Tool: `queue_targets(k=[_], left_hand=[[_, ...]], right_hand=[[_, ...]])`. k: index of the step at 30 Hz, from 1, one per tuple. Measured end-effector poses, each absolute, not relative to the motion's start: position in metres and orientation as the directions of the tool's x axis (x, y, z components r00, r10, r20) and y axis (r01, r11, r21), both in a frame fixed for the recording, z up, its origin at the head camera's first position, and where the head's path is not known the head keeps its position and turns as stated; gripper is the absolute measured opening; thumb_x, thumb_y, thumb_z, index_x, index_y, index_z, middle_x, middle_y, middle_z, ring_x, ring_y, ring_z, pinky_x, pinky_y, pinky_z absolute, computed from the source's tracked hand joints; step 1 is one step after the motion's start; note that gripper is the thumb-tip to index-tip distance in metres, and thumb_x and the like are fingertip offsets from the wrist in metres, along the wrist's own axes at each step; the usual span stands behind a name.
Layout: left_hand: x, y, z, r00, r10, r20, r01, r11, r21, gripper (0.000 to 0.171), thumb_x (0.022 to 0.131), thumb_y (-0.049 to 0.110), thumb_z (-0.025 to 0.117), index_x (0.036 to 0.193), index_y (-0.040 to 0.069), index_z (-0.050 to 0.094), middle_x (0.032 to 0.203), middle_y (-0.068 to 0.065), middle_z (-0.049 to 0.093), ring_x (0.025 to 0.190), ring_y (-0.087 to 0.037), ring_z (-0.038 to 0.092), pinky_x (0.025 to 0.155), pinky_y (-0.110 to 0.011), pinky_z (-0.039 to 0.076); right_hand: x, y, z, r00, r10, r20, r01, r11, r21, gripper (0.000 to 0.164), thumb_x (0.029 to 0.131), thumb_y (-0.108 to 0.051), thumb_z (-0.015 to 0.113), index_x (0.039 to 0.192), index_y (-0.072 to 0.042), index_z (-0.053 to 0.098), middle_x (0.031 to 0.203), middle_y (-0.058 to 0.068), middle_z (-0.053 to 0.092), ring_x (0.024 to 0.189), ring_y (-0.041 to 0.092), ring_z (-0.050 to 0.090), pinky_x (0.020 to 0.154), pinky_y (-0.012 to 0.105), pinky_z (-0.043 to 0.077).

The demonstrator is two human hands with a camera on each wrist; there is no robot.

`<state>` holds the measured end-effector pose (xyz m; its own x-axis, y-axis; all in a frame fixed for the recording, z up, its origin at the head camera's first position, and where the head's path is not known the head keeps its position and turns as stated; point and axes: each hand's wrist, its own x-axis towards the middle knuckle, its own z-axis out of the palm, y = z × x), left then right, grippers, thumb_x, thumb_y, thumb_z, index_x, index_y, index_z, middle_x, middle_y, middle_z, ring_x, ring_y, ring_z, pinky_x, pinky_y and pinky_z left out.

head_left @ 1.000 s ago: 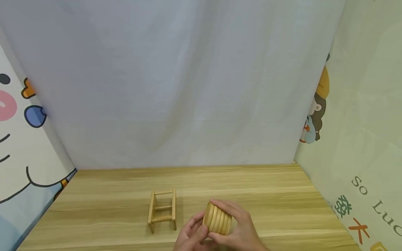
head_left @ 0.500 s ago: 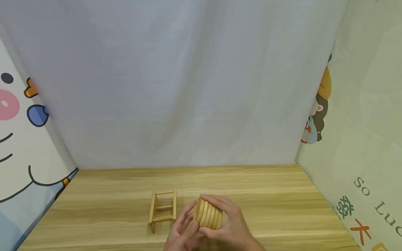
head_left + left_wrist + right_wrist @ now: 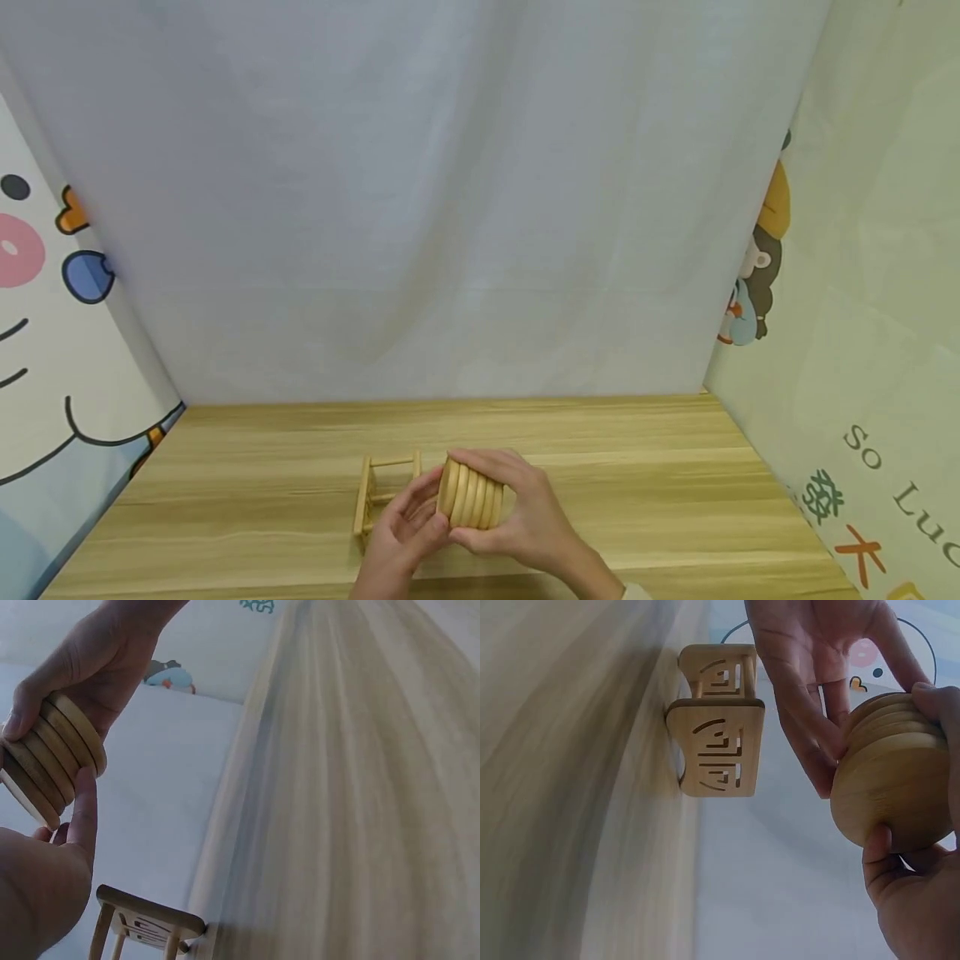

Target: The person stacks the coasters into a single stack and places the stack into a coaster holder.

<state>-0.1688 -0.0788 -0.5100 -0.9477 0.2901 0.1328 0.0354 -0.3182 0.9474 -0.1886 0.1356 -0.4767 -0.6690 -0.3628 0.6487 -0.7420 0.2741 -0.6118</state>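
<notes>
A stack of several round wooden coasters is held on its side above the table, between both hands. My right hand grips it across the rims, thumb below and fingers over the top. The left hand has its thumb at the lower edge of the left end coaster, with its fingers round the far side. In the left wrist view, one straight left finger touches the rims of the coasters. Behind the left hand stands a small wooden coaster rack, partly hidden; its cut-out side panel shows in the right wrist view.
The wood-grain table runs back to a pale hanging cloth. Printed cartoon sheets stand along the left side and the right side.
Both hands have carried the coaster stack left and slightly away from the person, toward the rack. The left hand now covers part of the rack, which stays in place.
</notes>
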Motion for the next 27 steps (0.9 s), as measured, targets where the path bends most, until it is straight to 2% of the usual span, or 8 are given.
queue_targets(k=[5, 8, 12, 17, 20, 23, 27], left_hand=[[-0.171, -0.088, -0.503, -0.961, 0.203, 0.186, 0.129, -0.266, 0.955, 0.058, 0.111, 0.006, 0.067, 0.164, -0.006, 0.046, 0.15, -0.013, 0.062, 0.126, -0.017, 0.071, 0.097, -0.033, 0.065], [-0.173, -0.095, -0.501, -0.959, 0.171, 0.226, 0.183, -0.235, 0.955, 0.057, 0.11, 0.004, 0.068, 0.163, -0.006, 0.048, 0.149, -0.009, 0.059, 0.126, -0.015, 0.069, 0.096, -0.031, 0.065], [-0.178, -0.106, -0.5, -0.943, 0.184, 0.276, 0.236, -0.214, 0.948, 0.06, 0.109, 0.005, 0.07, 0.164, -0.005, 0.047, 0.146, -0.007, 0.058, 0.127, -0.014, 0.068, 0.097, -0.031, 0.064], [-0.185, -0.123, -0.5, -0.907, 0.255, 0.334, 0.292, -0.189, 0.938, 0.06, 0.11, 0.005, 0.07, 0.164, -0.005, 0.047, 0.146, -0.003, 0.064, 0.129, -0.012, 0.066, 0.1, -0.03, 0.063], [-0.189, -0.133, -0.5, -0.901, 0.267, 0.342, 0.318, -0.128, 0.939, 0.058, 0.108, 0.005, 0.073, 0.162, -0.001, 0.052, 0.144, -0.002, 0.067, 0.128, -0.013, 0.066, 0.101, -0.029, 0.062], [-0.191, -0.142, -0.5, -0.91, 0.25, 0.329, 0.33, -0.042, 0.943, 0.058, 0.106, 0.006, 0.076, 0.16, 0.004, 0.056, 0.141, -0.002, 0.068, 0.12, -0.015, 0.069, 0.096, -0.029, 0.063], [-0.195, -0.151, -0.501, -0.905, 0.202, 0.375, 0.396, 0.074, 0.915, 0.065, 0.101, 0.002, 0.08, 0.161, 0.007, 0.056, 0.136, -0.001, 0.071, 0.112, -0.015, 0.069, 0.091, -0.027, 0.061]], right_hand=[[-0.194, 0.123, -0.471, -0.68, -0.36, 0.639, -0.729, 0.24, -0.641, 0.077, 0.08, -0.017, 0.101, 0.151, -0.02, 0.072, 0.144, 0.0, 0.074, 0.121, 0.018, 0.068, 0.094, 0.037, 0.064], [-0.197, 0.115, -0.467, -0.684, -0.37, 0.628, -0.723, 0.234, -0.65, 0.078, 0.08, -0.018, 0.101, 0.152, -0.023, 0.071, 0.145, -0.002, 0.074, 0.122, 0.019, 0.068, 0.095, 0.037, 0.063], [-0.2, 0.108, -0.463, -0.692, -0.383, 0.612, -0.715, 0.24, -0.657, 0.08, 0.079, -0.018, 0.101, 0.152, -0.023, 0.071, 0.146, -0.004, 0.073, 0.124, 0.019, 0.068, 0.098, 0.038, 0.061], [-0.205, 0.101, -0.46, -0.686, -0.417, 0.596, -0.716, 0.242, -0.655, 0.08, 0.079, -0.02, 0.102, 0.152, -0.022, 0.071, 0.145, -0.006, 0.074, 0.126, 0.017, 0.067, 0.102, 0.039, 0.059], [-0.209, 0.096, -0.459, -0.664, -0.443, 0.603, -0.737, 0.249, -0.629, 0.078, 0.079, -0.022, 0.102, 0.151, -0.022, 0.071, 0.143, -0.004, 0.075, 0.122, 0.015, 0.067, 0.1, 0.036, 0.059], [-0.213, 0.091, -0.459, -0.645, -0.469, 0.604, -0.754, 0.258, -0.604, 0.077, 0.08, -0.023, 0.101, 0.151, -0.022, 0.072, 0.143, -0.004, 0.075, 0.12, 0.013, 0.067, 0.098, 0.034, 0.059], [-0.221, 0.084, -0.459, -0.638, -0.506, 0.58, -0.755, 0.267, -0.598, 0.077, 0.081, -0.024, 0.1, 0.152, -0.022, 0.071, 0.144, -0.004, 0.075, 0.124, 0.014, 0.067, 0.103, 0.035, 0.057]])
